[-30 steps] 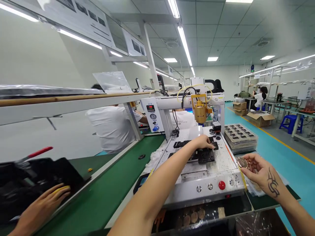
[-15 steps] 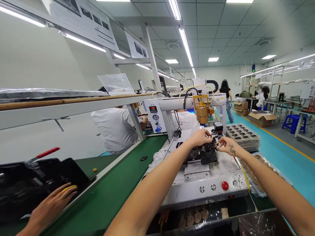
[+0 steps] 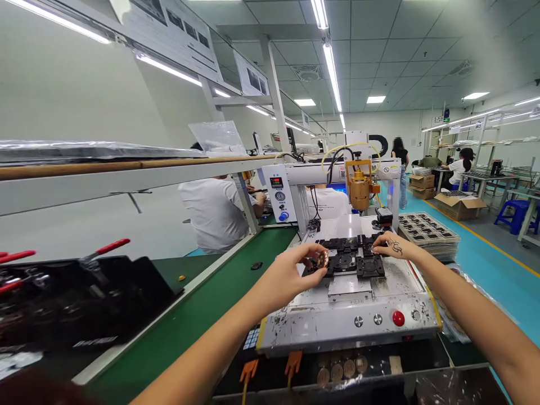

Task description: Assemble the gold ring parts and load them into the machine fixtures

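My left hand [image 3: 295, 269] is raised over the front left of the machine bed. Between its thumb and fingers is a small round copper-coloured part [image 3: 323, 259], held on edge. Behind and to the right of it, black fixture blocks [image 3: 346, 260] lie on the white bed of a benchtop machine [image 3: 304, 318]. My right hand [image 3: 388, 246] is at the right side of these blocks, fingertips pinched down against them. Whatever is in that pinch is hidden. A brass-coloured machine head [image 3: 359, 191] hangs above the back of the fixture.
A control box [image 3: 276, 194] stands at the bed's left. Stacked trays [image 3: 428, 230] of dark parts are on the right. A red button [image 3: 398, 318] sits on the front panel. Black tooling with red-handled clamps [image 3: 105, 247] is at far left. Co-workers [image 3: 215, 211] sit beyond the frame.
My left hand has moved left and nearer from the fixture, with the round part in it. My right hand lowered onto the blocks; its ring no longer shows. A co-worker's hand at lower left is gone.
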Motion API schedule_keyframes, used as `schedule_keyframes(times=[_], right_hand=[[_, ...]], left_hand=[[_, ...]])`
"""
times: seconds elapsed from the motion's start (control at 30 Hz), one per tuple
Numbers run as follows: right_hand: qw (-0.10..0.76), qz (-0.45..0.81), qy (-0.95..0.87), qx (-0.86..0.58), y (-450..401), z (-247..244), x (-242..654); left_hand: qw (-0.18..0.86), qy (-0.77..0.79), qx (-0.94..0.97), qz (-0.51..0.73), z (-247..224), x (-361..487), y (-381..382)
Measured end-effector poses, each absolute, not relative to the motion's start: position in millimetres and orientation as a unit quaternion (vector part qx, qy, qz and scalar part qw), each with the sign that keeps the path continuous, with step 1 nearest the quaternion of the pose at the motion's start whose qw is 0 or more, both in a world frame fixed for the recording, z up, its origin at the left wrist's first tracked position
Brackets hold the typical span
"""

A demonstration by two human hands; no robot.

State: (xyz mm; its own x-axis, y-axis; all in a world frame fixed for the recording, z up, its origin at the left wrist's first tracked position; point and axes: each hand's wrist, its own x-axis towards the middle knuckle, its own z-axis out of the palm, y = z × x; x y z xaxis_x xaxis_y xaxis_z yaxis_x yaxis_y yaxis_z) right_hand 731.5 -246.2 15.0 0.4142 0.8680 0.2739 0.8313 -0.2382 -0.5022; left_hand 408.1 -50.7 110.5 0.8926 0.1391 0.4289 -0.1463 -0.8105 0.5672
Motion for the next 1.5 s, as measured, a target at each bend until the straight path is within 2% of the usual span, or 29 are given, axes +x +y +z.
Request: schedule_keyframes(times=[0.2,0.4,0.5,0.63,0.7,0.83,0.93,1.2,1.33,1.5], right_hand=[[0.349,-0.093,-0.474,-0.803,-258,16,702],[0.413,-0.226,-0.335,-0.816,-358,-41,614],[0.412,-0.259,-0.286,-0.825,-392,-76,580],[0.425,-0.3,-0.249,-0.817,-388,-96,546],[0.441,-0.275,-0.29,-0.803,-374,-99,523],[0.414,-0.077,-0.468,-0.777,-342,-116,482],[0.377,-0.019,-0.51,-0.773,-323,-139,474],[0.311,-0.05,-0.551,-0.773,-311,-173,485],[0.326,-0.082,-0.562,-0.755,-312,-186,483],[0.385,-0.122,-0.562,-0.722,-320,-215,469]], left_hand=[[0.395,0.006,0.885,0.246,88,371,-71],[0.348,0.057,0.894,0.277,21,332,-81],[0.384,0.032,0.896,0.221,-22,328,-92],[0.421,-0.036,0.902,0.088,-80,349,-111],[0.413,-0.042,0.908,0.06,-107,359,-117],[0.393,-0.047,0.917,0.047,-143,361,-121],[0.399,-0.066,0.913,0.042,-150,351,-121],[0.408,-0.071,0.91,0.031,-149,352,-119],[0.428,-0.08,0.9,0.008,-142,357,-115],[0.454,-0.079,0.887,-0.023,-129,358,-107]])
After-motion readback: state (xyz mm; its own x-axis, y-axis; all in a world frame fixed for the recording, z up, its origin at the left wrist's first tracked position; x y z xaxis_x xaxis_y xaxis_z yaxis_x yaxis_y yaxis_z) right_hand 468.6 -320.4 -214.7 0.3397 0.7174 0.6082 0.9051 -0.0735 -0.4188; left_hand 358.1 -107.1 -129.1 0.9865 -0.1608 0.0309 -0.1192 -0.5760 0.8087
